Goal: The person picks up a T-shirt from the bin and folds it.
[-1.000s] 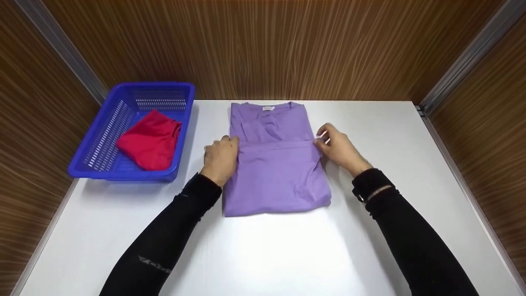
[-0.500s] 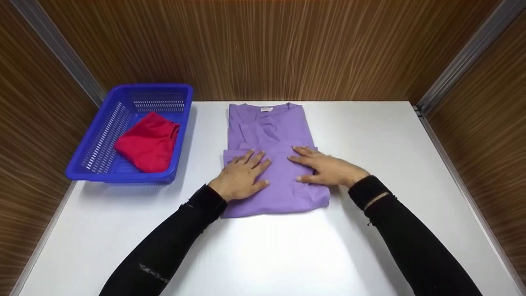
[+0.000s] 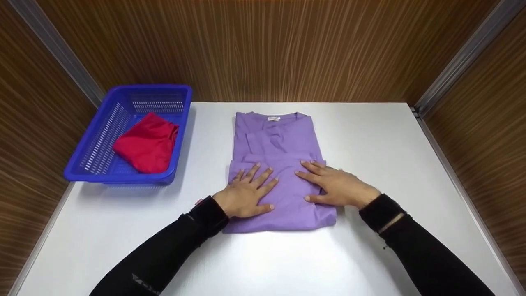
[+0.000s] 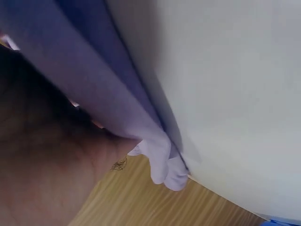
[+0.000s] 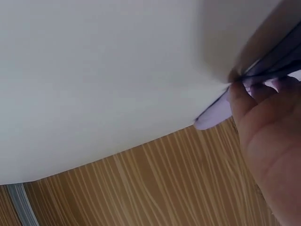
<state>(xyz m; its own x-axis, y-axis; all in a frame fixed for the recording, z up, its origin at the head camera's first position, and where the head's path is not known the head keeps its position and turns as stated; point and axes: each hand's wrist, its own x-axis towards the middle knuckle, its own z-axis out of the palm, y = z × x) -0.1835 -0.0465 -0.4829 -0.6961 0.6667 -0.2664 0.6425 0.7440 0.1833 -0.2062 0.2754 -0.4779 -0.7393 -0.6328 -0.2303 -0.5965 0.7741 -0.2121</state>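
A purple shirt [image 3: 283,213] lies folded on the white table, its neckline and small white label at the far end. Its lower part is folded up over the front, the hem crossing below the neckline. My left hand [image 3: 244,195] rests spread on the left side of the folded part. On the right side, my right hand [image 3: 339,185] lies with its fingers extended on the cloth. The left wrist view shows the palm of my left hand [image 4: 51,155] close against the layered edge of the shirt [image 4: 94,80]. In the right wrist view, my right hand [image 5: 270,127] touches the cloth.
A blue perforated basket [image 3: 123,177] stands at the left of the white table [image 3: 370,135], holding a folded red cloth [image 3: 150,144]. Brown wood-grain panels [image 3: 263,49] enclose the table at the back and both sides.
Both hands let go of the hem they pinched at the sides and spread flat on the folded part. Shirt and hands then slid slightly toward me.
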